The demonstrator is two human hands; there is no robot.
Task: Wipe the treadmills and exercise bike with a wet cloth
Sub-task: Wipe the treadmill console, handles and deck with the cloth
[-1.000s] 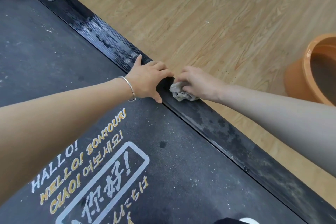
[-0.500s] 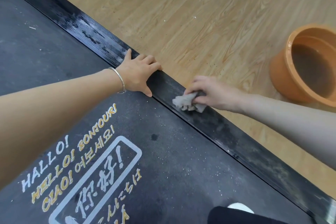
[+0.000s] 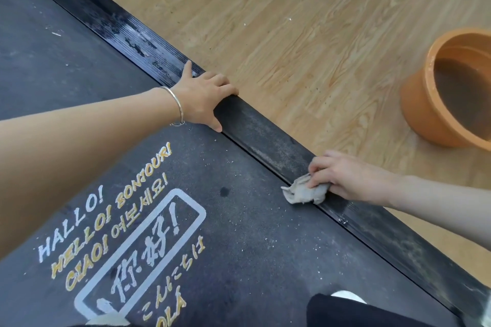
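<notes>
The person crouches on a treadmill (image 3: 186, 220), and the right hand (image 3: 350, 180) pinches a small grey wet cloth (image 3: 305, 192) with curled fingers (image 3: 317, 167), pressing it where the black side rail (image 3: 268, 141) meets the belt, probably to work grime out of that seam. The left hand (image 3: 203, 99) lies spread on the rail further along, fingers draped over its outer edge and thumb on the inner side, grasping nothing; it looks like a brace for balance while leaning. The stretch of rail between the two hands looks dull and smeared, and the part beyond the right hand, towards the near end, looks dusty. An orange basin (image 3: 425, 103) of murky water stands on the wooden floor (image 3: 292, 34), well apart from the rail, so the cloth has free run along the rail towards the near end, judging from this view
</notes>
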